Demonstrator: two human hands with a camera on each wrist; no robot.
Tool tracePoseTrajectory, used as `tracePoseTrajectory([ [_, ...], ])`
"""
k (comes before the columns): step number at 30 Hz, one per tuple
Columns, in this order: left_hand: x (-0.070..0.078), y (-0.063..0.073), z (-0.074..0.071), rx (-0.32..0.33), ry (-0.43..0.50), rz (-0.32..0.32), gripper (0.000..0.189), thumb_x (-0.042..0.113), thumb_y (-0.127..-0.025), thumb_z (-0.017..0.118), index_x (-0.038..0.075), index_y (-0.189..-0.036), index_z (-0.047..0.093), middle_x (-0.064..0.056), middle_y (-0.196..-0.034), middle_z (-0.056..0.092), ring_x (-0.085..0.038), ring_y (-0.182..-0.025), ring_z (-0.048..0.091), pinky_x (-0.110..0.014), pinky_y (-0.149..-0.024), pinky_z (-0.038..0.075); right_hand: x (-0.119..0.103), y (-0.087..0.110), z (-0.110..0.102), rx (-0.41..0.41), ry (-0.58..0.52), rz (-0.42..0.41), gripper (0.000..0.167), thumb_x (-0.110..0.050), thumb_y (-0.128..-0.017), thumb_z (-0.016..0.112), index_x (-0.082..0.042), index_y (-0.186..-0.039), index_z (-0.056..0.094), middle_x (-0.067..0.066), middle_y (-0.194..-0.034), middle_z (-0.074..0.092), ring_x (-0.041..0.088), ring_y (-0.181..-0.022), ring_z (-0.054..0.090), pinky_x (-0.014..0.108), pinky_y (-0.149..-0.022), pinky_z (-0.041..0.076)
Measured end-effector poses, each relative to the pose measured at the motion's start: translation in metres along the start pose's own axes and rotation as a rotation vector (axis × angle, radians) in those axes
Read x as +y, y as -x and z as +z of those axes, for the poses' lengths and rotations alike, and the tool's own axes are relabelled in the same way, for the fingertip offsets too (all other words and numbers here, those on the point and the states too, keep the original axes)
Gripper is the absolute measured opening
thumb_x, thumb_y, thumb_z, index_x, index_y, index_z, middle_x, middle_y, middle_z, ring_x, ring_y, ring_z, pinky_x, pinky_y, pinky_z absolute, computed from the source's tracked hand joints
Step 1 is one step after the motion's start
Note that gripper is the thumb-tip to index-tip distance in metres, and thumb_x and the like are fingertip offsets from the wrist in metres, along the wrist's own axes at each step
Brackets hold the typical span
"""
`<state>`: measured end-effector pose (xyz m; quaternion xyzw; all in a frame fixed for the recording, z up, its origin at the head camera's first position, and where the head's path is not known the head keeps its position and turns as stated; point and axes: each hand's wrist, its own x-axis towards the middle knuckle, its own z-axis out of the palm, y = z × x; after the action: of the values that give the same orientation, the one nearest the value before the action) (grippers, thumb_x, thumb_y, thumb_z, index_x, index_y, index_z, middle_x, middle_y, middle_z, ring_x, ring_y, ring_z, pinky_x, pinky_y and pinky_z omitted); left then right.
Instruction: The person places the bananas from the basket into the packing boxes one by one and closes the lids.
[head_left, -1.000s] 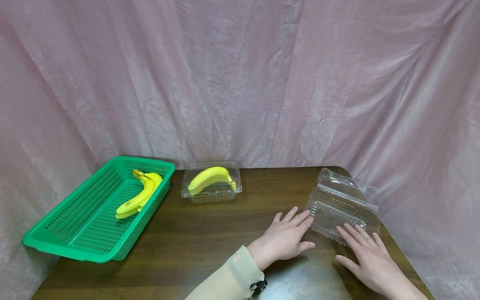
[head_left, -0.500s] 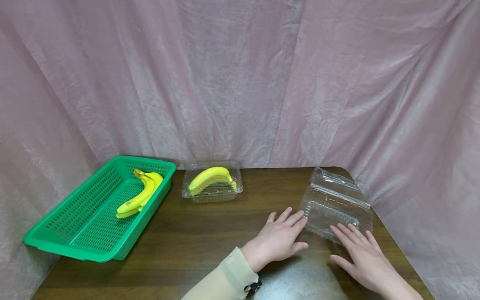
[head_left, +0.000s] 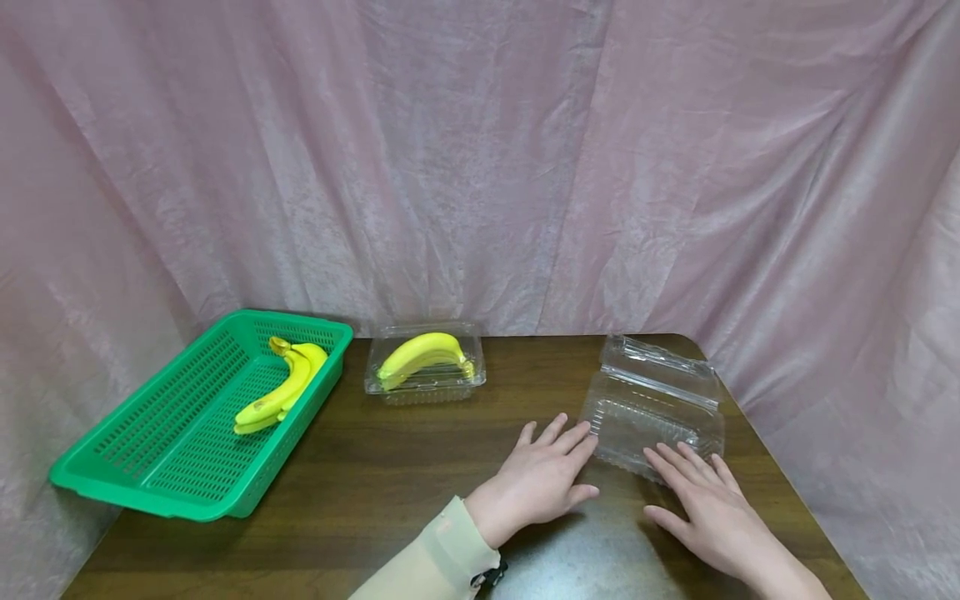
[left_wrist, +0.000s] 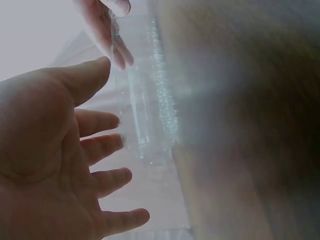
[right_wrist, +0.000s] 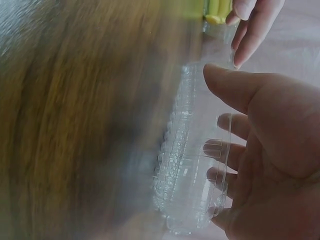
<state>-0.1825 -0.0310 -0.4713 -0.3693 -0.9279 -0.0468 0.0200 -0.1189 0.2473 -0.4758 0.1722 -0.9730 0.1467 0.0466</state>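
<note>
"Head view: what's each hand doing?"

"The left hand [head_left: 534, 482] has straight, spread fingers at the near left corner of the clear box [head_left: 643, 421]. That box lies on the right part of the bench [head_left: 525, 383]. The right hand [head_left: 708, 508], with straight fingers too, is at its front edge. Neither grips."

"How do they move it well?"

"I'd say push softly and evenly, so the thin plastic won't bend."

"And how does the box look?"

"See-through, shiny, bumpy at the sides, lid [head_left: 658, 364] open behind."
</note>
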Motion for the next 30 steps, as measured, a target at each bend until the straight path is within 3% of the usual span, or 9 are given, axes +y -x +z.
tracePoseTrajectory([
  [30, -0.028, 0.034, -0.013, 0.0, -0.012, -0.016, 0.069, 0.057, -0.11, 0.063, 0.021, -0.168, 0.05, 0.0, -0.176, 0.041, -0.031, -0.163, 0.035, -0.064, -0.125, 0.035, -0.022, -0.026, 0.005, 0.0, -0.036, -0.118, 0.075, -0.043, -0.1, 0.082, -0.011, -0.163, 0.056, 0.017, -0.165, 0.053, 0.048, -0.157, 0.041, 0.074, -0.124, 0.022],
])
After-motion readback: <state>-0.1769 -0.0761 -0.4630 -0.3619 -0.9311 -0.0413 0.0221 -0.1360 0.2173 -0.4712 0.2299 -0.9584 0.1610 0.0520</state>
